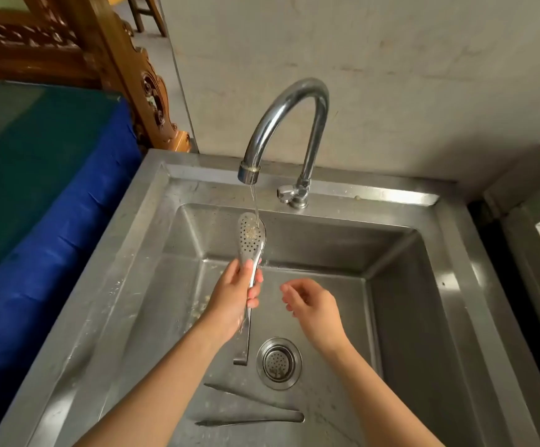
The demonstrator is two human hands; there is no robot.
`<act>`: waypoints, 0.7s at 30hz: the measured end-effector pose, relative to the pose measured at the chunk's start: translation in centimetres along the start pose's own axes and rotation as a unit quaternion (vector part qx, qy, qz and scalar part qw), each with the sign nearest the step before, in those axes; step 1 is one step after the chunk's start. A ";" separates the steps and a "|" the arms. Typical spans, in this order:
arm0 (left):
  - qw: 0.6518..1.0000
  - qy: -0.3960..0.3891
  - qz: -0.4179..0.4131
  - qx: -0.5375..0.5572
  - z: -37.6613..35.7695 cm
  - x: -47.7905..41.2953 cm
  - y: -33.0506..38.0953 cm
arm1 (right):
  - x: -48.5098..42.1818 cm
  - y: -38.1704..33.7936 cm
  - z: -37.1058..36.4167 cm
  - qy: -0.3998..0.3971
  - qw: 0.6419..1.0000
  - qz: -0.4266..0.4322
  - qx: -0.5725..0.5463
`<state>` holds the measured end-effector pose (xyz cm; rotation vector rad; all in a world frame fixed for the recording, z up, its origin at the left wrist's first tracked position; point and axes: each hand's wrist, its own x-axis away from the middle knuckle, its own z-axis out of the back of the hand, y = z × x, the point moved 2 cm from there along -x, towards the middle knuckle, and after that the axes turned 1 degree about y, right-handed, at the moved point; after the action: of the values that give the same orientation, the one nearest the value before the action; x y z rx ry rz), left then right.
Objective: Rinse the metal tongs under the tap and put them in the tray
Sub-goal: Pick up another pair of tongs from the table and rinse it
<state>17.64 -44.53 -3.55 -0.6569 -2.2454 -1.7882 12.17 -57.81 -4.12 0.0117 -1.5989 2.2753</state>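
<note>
The left hand (234,298) grips the metal tongs (250,238) under the tap (294,88) stream, while on the right the right hand (313,304), loosely curled, holds nothing.

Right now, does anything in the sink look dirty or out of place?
Yes. Pale food bits cling to the holed head of the tongs that the left hand holds under the tap. More bits lie on the sink floor beside that hand. A second tongs lies loose near the drain.
</note>
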 end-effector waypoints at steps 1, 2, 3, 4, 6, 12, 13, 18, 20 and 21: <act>1.000 0.002 0.002 -0.010 0.2 -0.6 -0.2 | -0.3 0.3 -0.1 0.016 1.000 -0.002 -0.003; 1.000 0.001 0.002 -0.016 0.3 -1.2 -0.5 | -0.6 0.8 -0.3 0.031 0.999 -0.002 -0.008; 1.000 -0.002 0.001 -0.021 0.5 -1.6 -0.8 | -0.9 1.2 -0.6 0.042 0.999 -0.003 -0.013; 1.000 -0.006 -0.001 -0.028 0.6 -2.0 -1.1 | -1.2 1.5 -0.9 0.049 0.999 0.000 -0.009; 0.999 -0.015 -0.005 -0.041 0.9 -2.5 -1.6 | -2.2 1.4 -1.4 0.049 0.999 0.014 -0.001; 0.996 -0.025 -0.006 -0.091 1.1 -2.8 -2.3 | -7.7 -2.0 -1.9 -0.019 0.990 0.116 0.072; 0.995 -0.025 -0.005 -0.095 1.1 -2.7 -2.1 | -8.5 -2.3 -2.0 -0.042 0.988 0.121 0.087; 0.990 -0.016 -0.029 -0.138 1.7 -2.6 -0.6 | -10.8 -4.1 -2.7 -0.094 0.989 0.103 0.045; 0.988 -0.020 -0.038 -0.146 1.8 -2.7 0.0 | -11.1 -4.8 -3.0 -0.062 0.994 0.095 -0.001; 0.988 -0.023 -0.039 -0.148 1.8 -2.8 0.2 | -11.2 -5.0 -3.1 -0.033 0.996 0.085 -0.017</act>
<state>20.37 -43.38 -5.02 -0.6769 -2.0778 -2.1921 24.74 -56.66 -3.03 -0.0601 -1.7320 2.3987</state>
